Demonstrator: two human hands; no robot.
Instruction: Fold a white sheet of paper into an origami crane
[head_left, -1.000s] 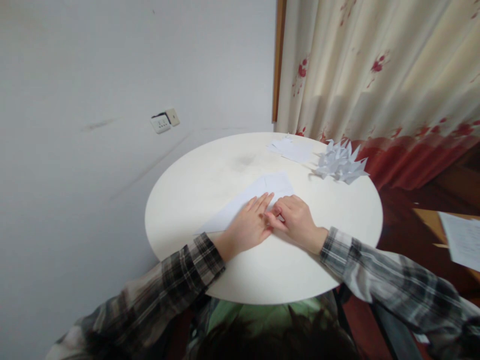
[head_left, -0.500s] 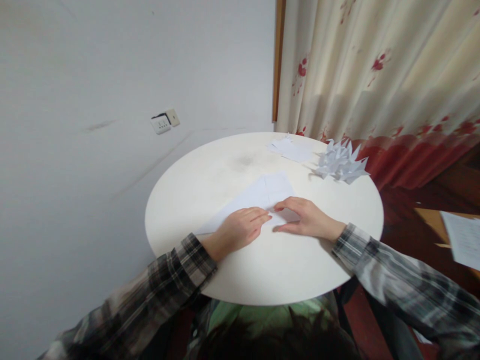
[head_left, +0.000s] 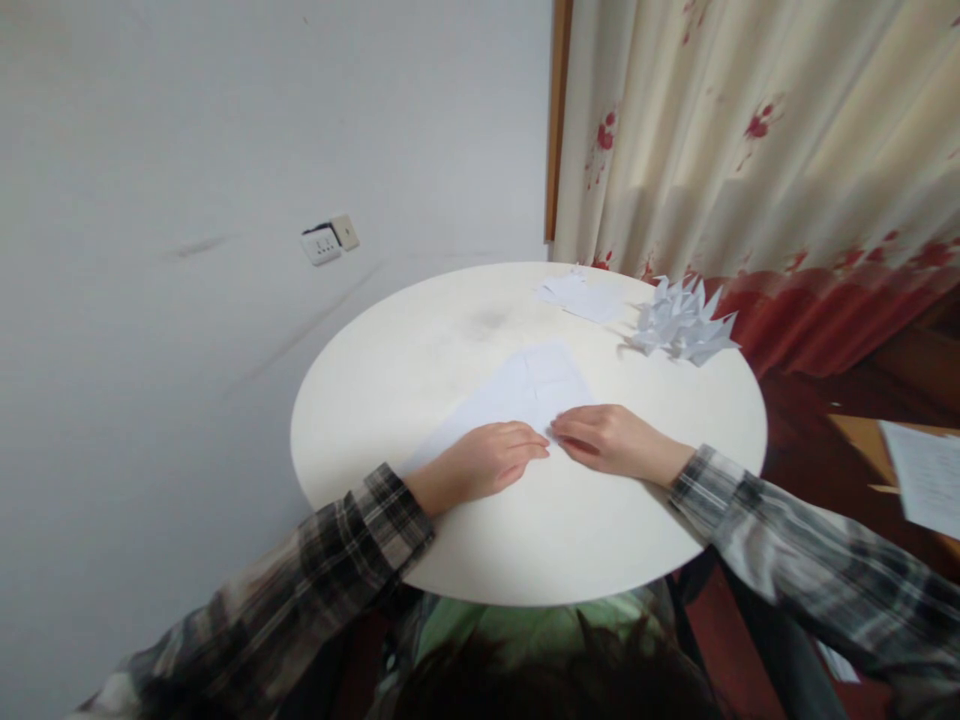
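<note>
A white sheet of paper (head_left: 517, 390) with crease lines lies on the round white table, its near edge under both hands. My left hand (head_left: 487, 462) rests along that edge, fingers pressed together on the paper. Close beside its fingertips, my right hand (head_left: 619, 440) has thumb and fingers brought together at the sheet's near corner. The paper right beneath the fingers is hidden.
The round white table (head_left: 540, 545) stands against a wall. Toward its back lie loose white paper pieces (head_left: 581, 297), and at the back right is a cluster of folded paper shapes (head_left: 681, 322). A curtain (head_left: 742, 150) hangs behind. Lower right, a printed sheet (head_left: 922, 475) lies on wood.
My right thumb and fingers, spread before, have closed together at the paper's near edge. My left hand has slid slightly right and nearer to me.
</note>
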